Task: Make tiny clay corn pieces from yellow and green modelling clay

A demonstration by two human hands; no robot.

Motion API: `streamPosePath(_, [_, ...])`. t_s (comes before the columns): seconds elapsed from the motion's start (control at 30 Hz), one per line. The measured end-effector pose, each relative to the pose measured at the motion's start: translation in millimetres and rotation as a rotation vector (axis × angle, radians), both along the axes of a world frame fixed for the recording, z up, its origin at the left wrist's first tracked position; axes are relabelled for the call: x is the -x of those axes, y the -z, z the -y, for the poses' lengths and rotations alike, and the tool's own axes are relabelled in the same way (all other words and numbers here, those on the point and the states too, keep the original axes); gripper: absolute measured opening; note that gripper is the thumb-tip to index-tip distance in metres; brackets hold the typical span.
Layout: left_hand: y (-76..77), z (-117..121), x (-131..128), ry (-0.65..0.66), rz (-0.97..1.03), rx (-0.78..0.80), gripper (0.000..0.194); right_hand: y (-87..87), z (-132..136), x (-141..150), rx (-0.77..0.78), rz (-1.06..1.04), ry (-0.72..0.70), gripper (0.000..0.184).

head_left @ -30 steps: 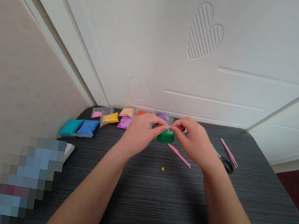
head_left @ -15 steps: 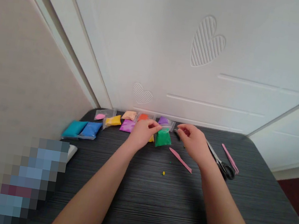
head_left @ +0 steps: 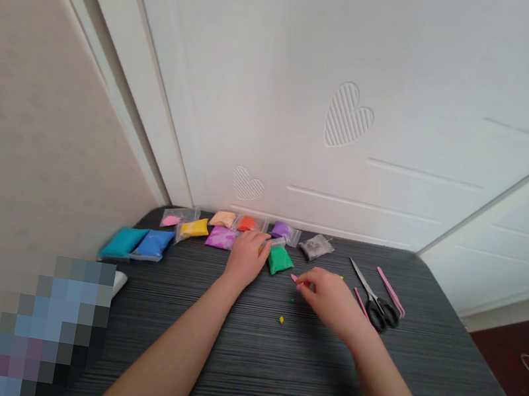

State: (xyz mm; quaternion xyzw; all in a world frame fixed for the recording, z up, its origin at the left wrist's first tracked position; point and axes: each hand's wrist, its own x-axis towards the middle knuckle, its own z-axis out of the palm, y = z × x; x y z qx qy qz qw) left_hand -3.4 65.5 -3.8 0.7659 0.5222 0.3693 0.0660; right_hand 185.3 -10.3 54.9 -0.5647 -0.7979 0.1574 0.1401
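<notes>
My left hand (head_left: 245, 258) rests on the dark striped table (head_left: 266, 379), its fingers pinched on the clear top of a small green clay bag (head_left: 279, 260) that lies on the table. My right hand (head_left: 327, 295) is lower and to the right. Its fingers curl down over a pink plastic modelling tool (head_left: 293, 277), of which only the left tip sticks out. A tiny yellow clay crumb (head_left: 280, 320) lies in front of both hands.
Small clay bags line the table's far edge by the white wall: teal (head_left: 123, 242), blue (head_left: 153, 242), yellow (head_left: 194, 227), magenta (head_left: 221, 236), orange (head_left: 246, 223), purple (head_left: 282, 229), grey (head_left: 316, 246). Black scissors (head_left: 372, 294) and pink tweezers (head_left: 390, 291) lie to the right.
Both hands held the green bag up together; now the left hand has set it down near the row of bags, and the right hand has let go and dropped onto the pink tool.
</notes>
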Motion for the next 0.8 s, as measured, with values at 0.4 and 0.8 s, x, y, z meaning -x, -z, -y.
streamPosePath(0.4, [-2.9, 8.8, -1.7, 0.059, -0.133, -0.139, 0.021, 45.9, 28.6, 13.7, -0.214, 0.119, 0.075, 0.024])
streamPosePath(0.8, [1.5, 16.7, -2.1, 0.084, -0.156, -0.223, 0.02, 57.7, 26.3, 1.4, -0.243, -0.144, 0.062, 0.011])
